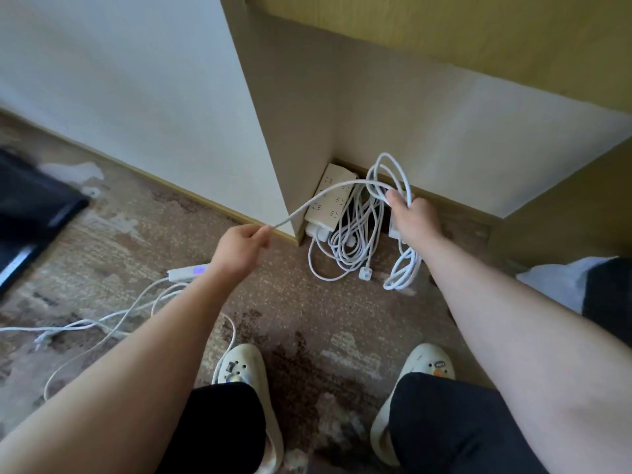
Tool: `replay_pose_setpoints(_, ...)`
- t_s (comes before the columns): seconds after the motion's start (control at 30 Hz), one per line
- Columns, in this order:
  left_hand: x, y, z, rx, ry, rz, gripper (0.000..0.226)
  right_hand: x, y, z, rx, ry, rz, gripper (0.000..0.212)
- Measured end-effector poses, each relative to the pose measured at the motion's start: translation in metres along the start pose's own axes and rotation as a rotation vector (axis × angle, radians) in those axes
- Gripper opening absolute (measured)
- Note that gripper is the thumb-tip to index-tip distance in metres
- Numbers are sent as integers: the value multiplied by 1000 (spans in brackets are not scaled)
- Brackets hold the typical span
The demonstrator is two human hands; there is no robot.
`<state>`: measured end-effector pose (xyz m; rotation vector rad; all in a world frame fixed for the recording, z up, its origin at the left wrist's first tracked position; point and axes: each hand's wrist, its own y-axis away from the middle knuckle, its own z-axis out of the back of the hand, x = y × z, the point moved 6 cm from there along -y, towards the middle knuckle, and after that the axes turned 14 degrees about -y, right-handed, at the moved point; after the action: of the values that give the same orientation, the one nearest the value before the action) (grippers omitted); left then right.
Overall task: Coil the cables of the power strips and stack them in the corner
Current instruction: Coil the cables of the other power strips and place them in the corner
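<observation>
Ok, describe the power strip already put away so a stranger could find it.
Start at the corner where the cabinet side meets the wall. The white strip lies on the carpet right against it, sockets up. Unlike the strip with the purple light left on open floor, its cable sits bundled beside it.

Readable text: I found none anywhere in frame.
Right shoe (431, 366) charm, lower right: I saw marks too small to read.

A worn brown patterned carpet (342, 302) covers the floor. A white wall (119, 80) with a wooden skirting board (191, 196) meets a beige cabinet panel (273, 131). A dark flat object (30, 213) lies at far left. Two cream clogs (244, 367) show below.
</observation>
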<state>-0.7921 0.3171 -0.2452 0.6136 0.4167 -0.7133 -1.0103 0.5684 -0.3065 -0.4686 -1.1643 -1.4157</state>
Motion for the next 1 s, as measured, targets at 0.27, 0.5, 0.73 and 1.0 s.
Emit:
replay_pose_setpoints(0.27, -79, 19, -42, 199, 224, -275, 30, 7, 7, 7, -53, -121, 3, 49)
replay_pose_setpoints(0.5, -8, -20, -28, 97, -76, -49, 30, -6, -5, 44, -159, -113, -64, 58)
replay_pose_setpoints(0.73, -2, -7, -60, 349, 187, 7, 26, -2, 2, 10, 10, -116, -54, 51)
replay_pose_setpoints(1.0, -85, 14, -113, 352, 232, -177, 26, 1, 12, -11, 127, -271, -107, 44)
